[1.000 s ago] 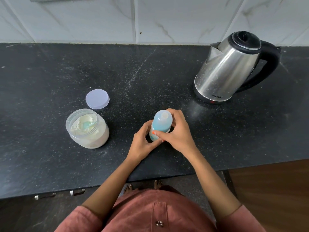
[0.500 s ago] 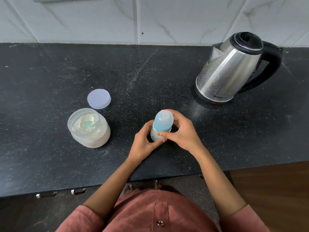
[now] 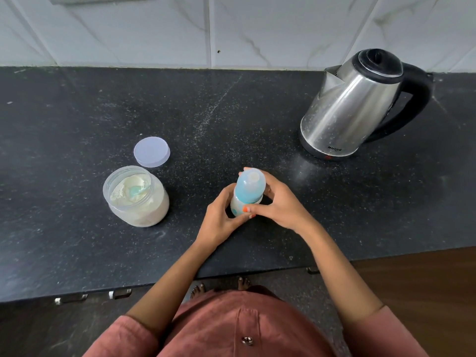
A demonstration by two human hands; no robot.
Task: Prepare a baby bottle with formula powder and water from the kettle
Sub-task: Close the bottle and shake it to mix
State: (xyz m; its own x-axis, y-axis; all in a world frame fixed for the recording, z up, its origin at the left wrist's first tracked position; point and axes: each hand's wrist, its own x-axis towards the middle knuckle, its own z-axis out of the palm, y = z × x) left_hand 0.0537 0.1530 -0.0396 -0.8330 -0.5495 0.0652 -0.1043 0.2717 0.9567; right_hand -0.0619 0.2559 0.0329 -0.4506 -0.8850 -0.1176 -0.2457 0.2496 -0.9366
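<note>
Both hands hold the baby bottle (image 3: 247, 197) upright on the desk (image 3: 77, 253): the left hand (image 3: 219, 222) has its grip wrapped around the base, the right hand (image 3: 280, 202) its grip curled around the blue cap. Left of them, the formula jar (image 3: 136, 195) stands open with a scoop inside, its lid (image 3: 152, 151) just behind. Farther right, the kettle (image 3: 355, 109) stands closed. Scooping and pouring seem undone; the bottle's contents are unclear.

A black speckled stone countertop (image 3: 103, 112) runs across the view, dusted with pale streaks; behind it rises a wall of white marble-veined tiles (image 3: 257, 29) with grey grout lines; below the counter's front edge sit metal drawer handles (image 3: 119, 293); a brown wooden floor (image 3: 425, 284) shows at lower right; the light is soft and even.
</note>
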